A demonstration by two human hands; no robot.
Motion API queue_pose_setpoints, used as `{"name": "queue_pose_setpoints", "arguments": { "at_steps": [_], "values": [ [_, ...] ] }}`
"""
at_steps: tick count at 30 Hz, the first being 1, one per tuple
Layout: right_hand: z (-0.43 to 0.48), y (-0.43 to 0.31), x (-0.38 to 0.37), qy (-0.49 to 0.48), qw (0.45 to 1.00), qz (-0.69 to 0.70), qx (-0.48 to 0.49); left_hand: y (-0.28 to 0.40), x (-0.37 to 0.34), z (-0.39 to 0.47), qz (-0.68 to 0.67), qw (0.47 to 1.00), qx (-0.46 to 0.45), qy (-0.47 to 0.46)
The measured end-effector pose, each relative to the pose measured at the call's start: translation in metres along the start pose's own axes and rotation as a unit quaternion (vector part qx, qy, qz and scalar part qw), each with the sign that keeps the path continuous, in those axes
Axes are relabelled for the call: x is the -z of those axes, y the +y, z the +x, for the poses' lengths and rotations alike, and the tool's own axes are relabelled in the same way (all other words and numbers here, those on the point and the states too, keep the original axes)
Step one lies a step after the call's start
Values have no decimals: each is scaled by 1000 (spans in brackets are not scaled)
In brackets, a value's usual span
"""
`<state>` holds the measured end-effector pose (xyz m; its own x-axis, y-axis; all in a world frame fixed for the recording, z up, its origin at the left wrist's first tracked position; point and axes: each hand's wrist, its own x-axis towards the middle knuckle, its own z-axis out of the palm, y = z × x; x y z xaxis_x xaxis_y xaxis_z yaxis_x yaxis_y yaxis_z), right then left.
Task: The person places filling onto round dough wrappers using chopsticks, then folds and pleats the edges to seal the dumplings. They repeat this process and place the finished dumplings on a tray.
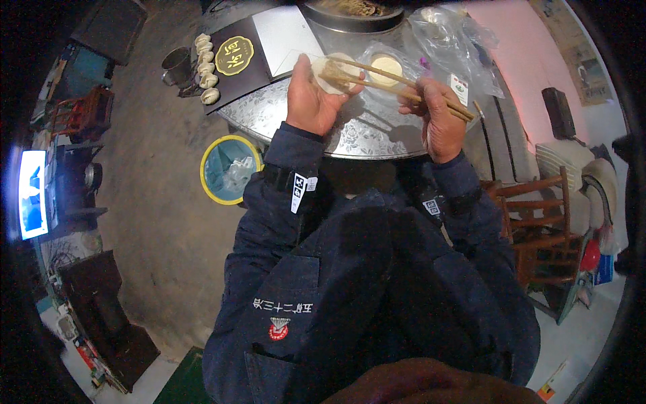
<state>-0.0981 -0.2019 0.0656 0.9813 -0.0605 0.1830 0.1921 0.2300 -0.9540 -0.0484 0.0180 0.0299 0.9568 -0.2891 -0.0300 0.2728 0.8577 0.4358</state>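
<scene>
My left hand (314, 107) is raised over the near side of the table, palm up. On its palm and fingers lies a round, pale dough wrapper (334, 89) with a lump of brownish filling (332, 71) on it. A pair of wooden chopsticks (383, 88) is gripped in my right hand (441, 121), tips at the filling. Just behind sits a round stack of wrappers (386, 69) on clear plastic. Several folded dumplings (207, 81) stand in a row along the left edge of a dark flat box (247, 76) bearing gold writing.
A metal pan (353, 24) with brownish food stands at the table's back. Clear plastic bags (449, 40) lie to its right. Below the table's left edge is a yellow-rimmed bin (206, 174). A wooden chair (540, 222) stands at the right, and a metal pail (177, 65) is on the floor.
</scene>
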Motion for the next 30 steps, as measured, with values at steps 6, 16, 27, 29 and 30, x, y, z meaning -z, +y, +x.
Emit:
{"name": "queue_pose_setpoints", "arguments": {
  "at_steps": [6,16,27,29,30],
  "values": [
    [-2,-1,2,-24,997,-65,33,0,-3,-3,25,999,-6,24],
    [5,13,21,-110,960,-188,177,-4,0,-2,18,998,-30,58],
    [26,39,25,47,997,48,-26,-5,10,11,98,994,-25,48],
    [30,47,24,85,977,160,-109,-4,12,14,79,996,-7,48],
    [31,50,26,72,975,177,-116,-4,13,15,74,996,-5,45]
  ]
}}
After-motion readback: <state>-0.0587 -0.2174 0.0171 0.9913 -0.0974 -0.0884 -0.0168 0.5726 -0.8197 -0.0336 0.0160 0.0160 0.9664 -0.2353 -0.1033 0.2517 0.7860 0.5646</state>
